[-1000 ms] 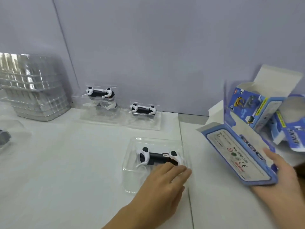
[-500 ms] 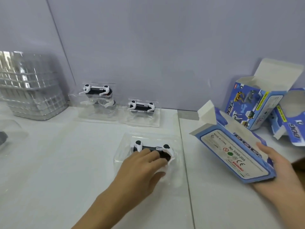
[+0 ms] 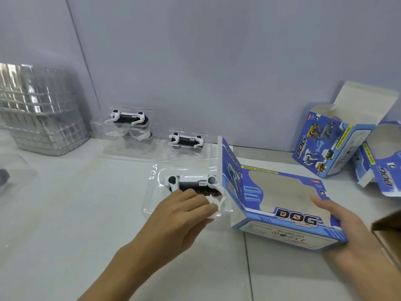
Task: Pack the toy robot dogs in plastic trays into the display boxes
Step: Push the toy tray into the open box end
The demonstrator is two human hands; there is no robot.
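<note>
We have our left hand (image 3: 184, 211) on the near edge of the clear plastic blister tray (image 3: 152, 192), fingers curled onto it and the white-and-black toy robot dog (image 3: 192, 183) that lies inside; it looks like a grip on the tray's front, though we cannot tell where the thumb sits. Our right hand (image 3: 345, 222) cradles the blue windowed cardboard display box (image 3: 280, 203) from its far end, fingers curled round the edge, with the box lying on its back on the white table (image 3: 65, 213). The box's open end, its side flap (image 3: 227, 168) raised, faces the tray and just touches its right edge.

As we judge it, this dog is at the point of going in but is not yet inside: the whole tray still lies outside the opening. Nothing we can see is finished. Two more trayed toy dogs (image 3: 128, 120) (image 3: 186, 140) wait against the grey wall, one on a raised stack. Two further blue boxes (image 3: 325, 144) (image 3: 382, 168) stand open at the right, apparently unfilled, though we cannot see to their bottoms. A tall stack of empty clear trays (image 3: 36, 109) sits at the left. So most of the packing remains.
</note>
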